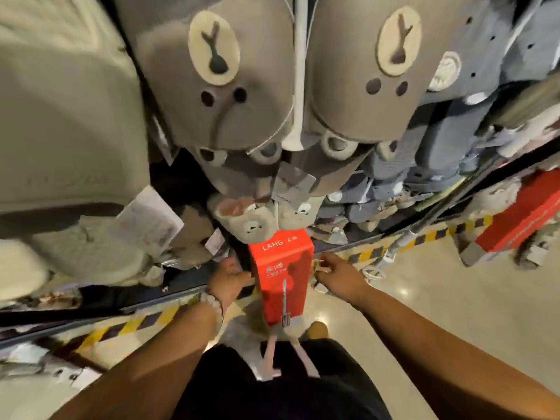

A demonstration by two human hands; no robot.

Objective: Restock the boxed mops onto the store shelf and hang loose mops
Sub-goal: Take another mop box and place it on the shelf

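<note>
While both hands flank the red mop box [280,277], the boxed-mop restocking step is in hand.

Standing upright on the floor [424,298] at the striped edge of the shelf base [424,236], the box rises between the left hand [228,278] and the right hand [336,272], its top just under the hanging plush slippers [251,225]. The left hand's fingers lie against the box's left side; whether they curl round it I cannot tell. The right hand sits just beside the right side, fingers loosely bent, seemingly gripping nothing. A second red box [518,219] lies farther along the shelf to the right, near a loose mop [391,253]. Next, I judge, both hands must clasp the box firmly and lift it up to a free shelf slot.
</note>
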